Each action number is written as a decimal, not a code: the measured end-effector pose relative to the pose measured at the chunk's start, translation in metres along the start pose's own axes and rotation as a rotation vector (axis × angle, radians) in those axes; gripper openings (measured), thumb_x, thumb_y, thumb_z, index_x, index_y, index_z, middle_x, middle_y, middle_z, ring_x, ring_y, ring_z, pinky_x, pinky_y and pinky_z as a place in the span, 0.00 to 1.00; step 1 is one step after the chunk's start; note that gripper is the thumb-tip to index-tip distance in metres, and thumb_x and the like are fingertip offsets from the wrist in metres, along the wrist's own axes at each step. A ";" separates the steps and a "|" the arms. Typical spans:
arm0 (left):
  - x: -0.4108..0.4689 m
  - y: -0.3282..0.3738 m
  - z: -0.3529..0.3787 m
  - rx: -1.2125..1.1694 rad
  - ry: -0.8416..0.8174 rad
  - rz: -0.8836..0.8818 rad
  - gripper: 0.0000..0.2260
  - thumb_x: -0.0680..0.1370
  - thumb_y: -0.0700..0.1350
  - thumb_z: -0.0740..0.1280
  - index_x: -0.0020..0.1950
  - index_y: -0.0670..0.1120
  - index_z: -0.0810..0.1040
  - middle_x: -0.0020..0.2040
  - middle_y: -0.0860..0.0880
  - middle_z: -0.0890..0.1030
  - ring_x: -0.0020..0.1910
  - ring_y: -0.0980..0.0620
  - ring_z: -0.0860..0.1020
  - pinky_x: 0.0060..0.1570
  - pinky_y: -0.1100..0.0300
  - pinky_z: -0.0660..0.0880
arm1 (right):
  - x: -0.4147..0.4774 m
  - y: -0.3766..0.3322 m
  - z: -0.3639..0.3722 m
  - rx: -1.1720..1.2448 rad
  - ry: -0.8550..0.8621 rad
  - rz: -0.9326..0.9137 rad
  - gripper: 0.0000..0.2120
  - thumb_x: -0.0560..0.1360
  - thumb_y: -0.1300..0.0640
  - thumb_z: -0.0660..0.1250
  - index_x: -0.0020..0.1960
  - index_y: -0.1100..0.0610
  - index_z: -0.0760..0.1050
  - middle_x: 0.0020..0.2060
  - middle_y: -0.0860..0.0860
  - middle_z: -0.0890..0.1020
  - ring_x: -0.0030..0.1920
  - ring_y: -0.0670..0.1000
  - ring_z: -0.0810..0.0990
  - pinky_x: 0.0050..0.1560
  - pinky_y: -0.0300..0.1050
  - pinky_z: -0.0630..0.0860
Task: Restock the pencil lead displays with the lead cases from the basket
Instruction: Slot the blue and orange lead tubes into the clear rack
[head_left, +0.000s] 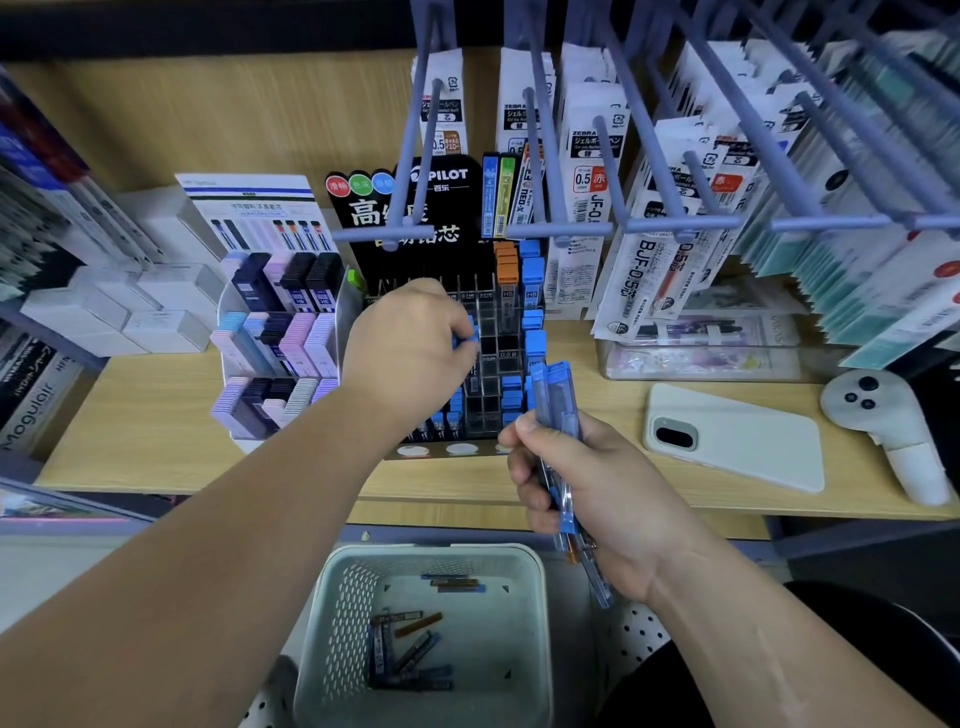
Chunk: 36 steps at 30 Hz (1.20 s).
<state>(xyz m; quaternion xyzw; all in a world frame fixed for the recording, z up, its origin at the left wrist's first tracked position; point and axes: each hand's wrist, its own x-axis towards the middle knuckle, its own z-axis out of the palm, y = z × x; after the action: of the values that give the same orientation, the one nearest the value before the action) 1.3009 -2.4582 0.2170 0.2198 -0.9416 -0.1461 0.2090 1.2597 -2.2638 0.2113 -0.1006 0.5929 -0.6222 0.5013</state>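
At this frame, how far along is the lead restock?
Partway. Done: blue-capped cases fill the right columns and front row of the black display. In hand: the left hand pinches one blue case at a middle slot; the right hand grips a bundle of blue cases. Left: several middle slots stand empty, and loose cases lie in the basket.

Blue lead cases (558, 410) bunched upright, black tiered display (493, 358) part-filled, basket (431, 552) holding loose cases (410, 656)
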 end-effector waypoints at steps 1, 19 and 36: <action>0.000 0.000 0.001 0.004 -0.001 0.009 0.02 0.73 0.43 0.75 0.41 0.46 0.86 0.39 0.55 0.72 0.38 0.51 0.75 0.38 0.57 0.74 | 0.000 0.000 0.000 0.001 -0.001 -0.001 0.09 0.82 0.54 0.66 0.47 0.57 0.80 0.35 0.53 0.76 0.31 0.48 0.70 0.28 0.39 0.67; -0.058 0.049 -0.019 -0.867 -0.107 -0.556 0.04 0.72 0.44 0.77 0.39 0.46 0.84 0.30 0.51 0.81 0.27 0.57 0.76 0.29 0.65 0.72 | -0.004 0.004 0.006 -0.200 -0.110 -0.036 0.08 0.82 0.55 0.64 0.47 0.58 0.77 0.34 0.54 0.74 0.29 0.47 0.69 0.28 0.41 0.67; -0.054 0.028 -0.029 -1.107 -0.009 -0.782 0.04 0.76 0.37 0.72 0.47 0.44 0.84 0.36 0.48 0.83 0.28 0.53 0.76 0.27 0.61 0.69 | -0.003 0.004 0.007 -0.099 -0.039 -0.053 0.13 0.82 0.50 0.64 0.49 0.59 0.79 0.34 0.53 0.75 0.30 0.48 0.69 0.27 0.39 0.67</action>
<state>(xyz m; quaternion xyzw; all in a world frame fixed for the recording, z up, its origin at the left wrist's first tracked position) 1.3482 -2.4138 0.2349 0.4044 -0.5799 -0.6726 0.2186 1.2690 -2.2651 0.2113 -0.1530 0.6103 -0.6028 0.4906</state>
